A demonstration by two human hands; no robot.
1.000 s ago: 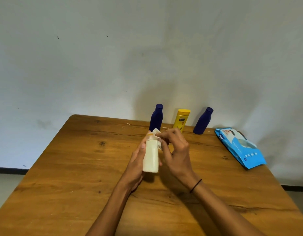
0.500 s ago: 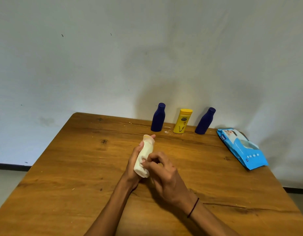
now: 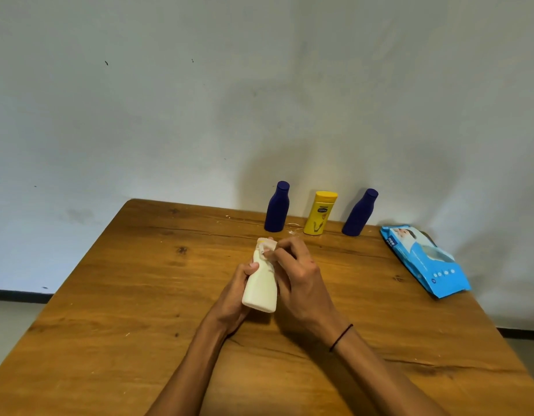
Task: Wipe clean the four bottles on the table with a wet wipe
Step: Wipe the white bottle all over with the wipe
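My left hand (image 3: 232,295) grips a cream white bottle (image 3: 260,286) by its body, tilted, above the middle of the wooden table (image 3: 139,295). My right hand (image 3: 301,277) pinches a white wet wipe (image 3: 267,246) against the bottle's neck and cap. Most of the wipe is hidden under my fingers. At the table's far edge stand a dark blue bottle (image 3: 277,211), a yellow bottle (image 3: 319,213) and a second dark blue bottle (image 3: 359,213), all upright in a row by the wall.
A blue pack of wet wipes (image 3: 425,259) lies flat near the table's right edge. A pale wall rises directly behind the far edge. The floor shows past the left and right table edges.
My right hand slid with the wipe from the bottle's top down to its base, then back up to the neck. The left hand kept its hold and tilted the bottle.
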